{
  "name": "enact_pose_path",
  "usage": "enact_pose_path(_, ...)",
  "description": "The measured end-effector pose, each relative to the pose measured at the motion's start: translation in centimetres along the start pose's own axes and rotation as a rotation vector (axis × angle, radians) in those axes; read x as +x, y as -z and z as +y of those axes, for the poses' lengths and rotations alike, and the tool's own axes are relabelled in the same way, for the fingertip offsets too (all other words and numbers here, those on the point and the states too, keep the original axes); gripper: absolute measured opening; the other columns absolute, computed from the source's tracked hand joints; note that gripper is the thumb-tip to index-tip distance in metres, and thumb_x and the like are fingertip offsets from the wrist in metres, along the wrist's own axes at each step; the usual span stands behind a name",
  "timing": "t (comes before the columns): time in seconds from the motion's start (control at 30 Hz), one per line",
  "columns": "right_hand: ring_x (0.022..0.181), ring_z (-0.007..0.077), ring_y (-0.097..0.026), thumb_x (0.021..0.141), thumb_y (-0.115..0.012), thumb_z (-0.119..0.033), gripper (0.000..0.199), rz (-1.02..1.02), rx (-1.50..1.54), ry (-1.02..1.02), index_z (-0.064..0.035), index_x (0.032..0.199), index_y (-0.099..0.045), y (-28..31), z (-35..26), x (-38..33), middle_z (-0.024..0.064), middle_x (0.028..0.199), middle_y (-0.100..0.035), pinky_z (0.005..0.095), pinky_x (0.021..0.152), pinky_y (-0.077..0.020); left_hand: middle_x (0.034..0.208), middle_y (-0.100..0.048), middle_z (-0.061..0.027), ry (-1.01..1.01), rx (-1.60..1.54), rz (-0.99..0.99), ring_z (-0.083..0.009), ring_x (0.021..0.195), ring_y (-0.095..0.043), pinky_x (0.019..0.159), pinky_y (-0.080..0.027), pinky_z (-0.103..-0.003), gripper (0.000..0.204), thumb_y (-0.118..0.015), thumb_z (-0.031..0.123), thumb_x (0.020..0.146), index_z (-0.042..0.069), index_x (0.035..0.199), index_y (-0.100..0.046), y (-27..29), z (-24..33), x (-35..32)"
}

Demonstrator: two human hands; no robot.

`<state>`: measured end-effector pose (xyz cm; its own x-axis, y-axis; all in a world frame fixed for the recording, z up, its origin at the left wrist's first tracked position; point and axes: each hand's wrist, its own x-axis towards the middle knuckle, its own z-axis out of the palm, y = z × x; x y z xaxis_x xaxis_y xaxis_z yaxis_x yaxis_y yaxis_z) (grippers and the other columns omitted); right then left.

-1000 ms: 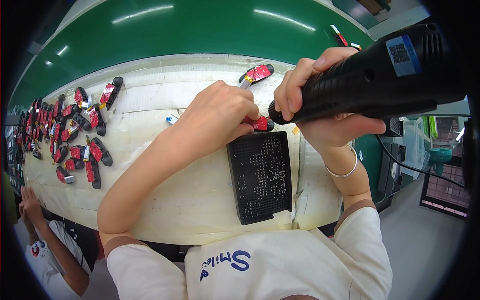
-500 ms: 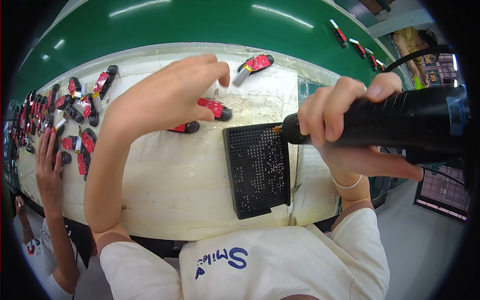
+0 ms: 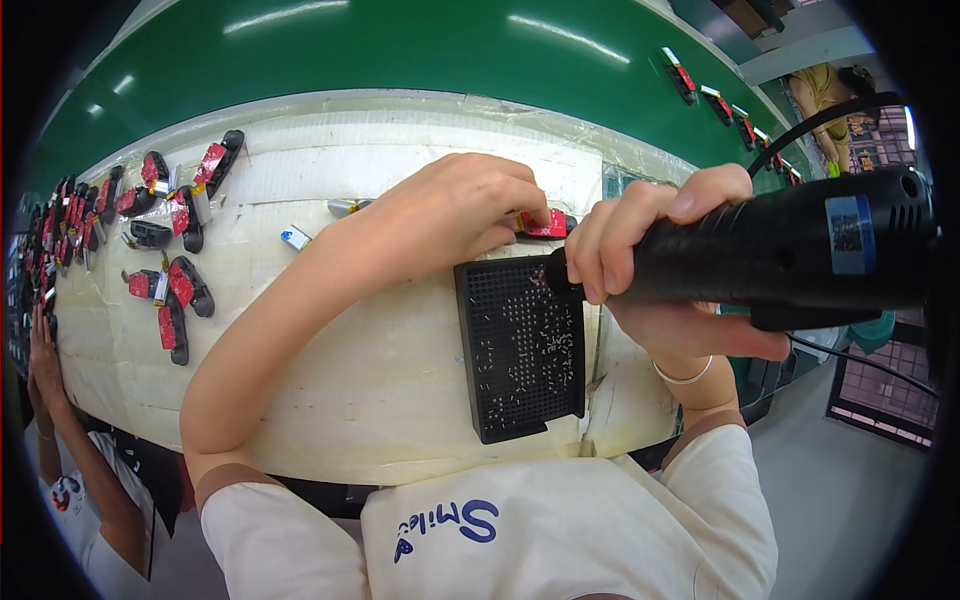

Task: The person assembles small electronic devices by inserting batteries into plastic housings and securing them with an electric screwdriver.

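My right hand (image 3: 650, 245) is wrapped round a thick black electric screwdriver (image 3: 780, 250), which points left. Its tip is over the far right corner of a black perforated tray (image 3: 465, 340) holding many tiny screws (image 3: 535, 330). Just beyond the tray, my left hand (image 3: 475, 205) closes its fingers on the left end of a small black device with a red circuit board (image 3: 545, 225). Part of that device is covered by my fingers. Left of my left forearm lies a silver battery (image 3: 297, 237), and another silver piece (image 3: 348, 207) is partly hidden behind the arm.
More black devices with red boards (image 3: 180, 215) lie loose at left, crowding toward the far left edge. Several stand in a row on the green surface (image 3: 680, 80) at far right. A co-worker's hands (image 3: 45, 365) are at the table's left edge. A cable (image 3: 830, 115) loops behind the screwdriver.
My left hand has moved right and down, from above the devices to the one behind the tray. The screwdriver has shifted slightly left. The co-worker's hand has drawn back left.
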<state>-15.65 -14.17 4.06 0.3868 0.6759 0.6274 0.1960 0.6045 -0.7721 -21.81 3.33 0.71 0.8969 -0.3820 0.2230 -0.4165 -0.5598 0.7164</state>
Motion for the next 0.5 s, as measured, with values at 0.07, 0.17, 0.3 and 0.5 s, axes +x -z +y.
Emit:
enact_pose_path(0.07,0.047,0.0172,-0.051,0.059,-0.041,-0.088,0.089,0.005,-0.024,-0.081,-0.0109,0.103,-0.034,-0.4,-0.7,0.1,0.0082,0.062,-0.051,0.0304,0.047,-0.0477,0.095,-0.061,-0.0095,0.022,-0.022,0.006,-0.0283,0.087,-0.059,0.077,-0.049,-0.035,0.025,-0.065,0.001,0.072,0.002,0.096,-0.063,0.0,0.1,-0.1)
enact_pose_path(0.17,0.049,0.0167,-0.051,0.059,-0.043,-0.087,0.088,-0.011,-0.017,-0.064,-0.0117,0.104,-0.034,-0.5,-1.6,0.7,0.0065,0.063,-0.051,0.0305,0.049,-0.0471,0.094,-0.061,-0.0091,0.058,-0.017,0.037,-0.0265,0.086,-0.060,0.075,-0.049,-0.034,0.026,-0.066,0.003,0.072,0.003,0.098,-0.064,-0.2,-0.1,-0.5)
enact_pose_path(0.3,0.050,0.0164,-0.052,0.059,-0.044,-0.087,0.090,-0.005,-0.033,0.030,-0.0113,0.106,-0.034,-0.1,-2.2,2.0,0.0049,0.064,-0.049,0.0295,0.050,-0.0461,0.094,-0.061,-0.0089,0.050,-0.034,0.045,-0.0256,0.085,-0.061,0.075,-0.049,-0.034,0.023,-0.065,0.003,0.073,0.002,0.096,-0.065,-0.6,-0.4,-0.1)
enact_pose_path(0.5,0.050,0.0174,-0.052,0.058,-0.041,-0.089,0.092,-0.051,-0.099,0.049,-0.0107,0.107,-0.035,0.6,0.1,2.0,0.0066,0.065,-0.050,0.0313,0.051,-0.0466,0.093,-0.062,-0.0074,0.050,0.000,0.050,-0.0259,0.084,-0.061,0.074,-0.049,-0.035,0.018,-0.064,0.004,0.073,0.001,0.091,-0.065,-0.6,-0.2,-0.4)
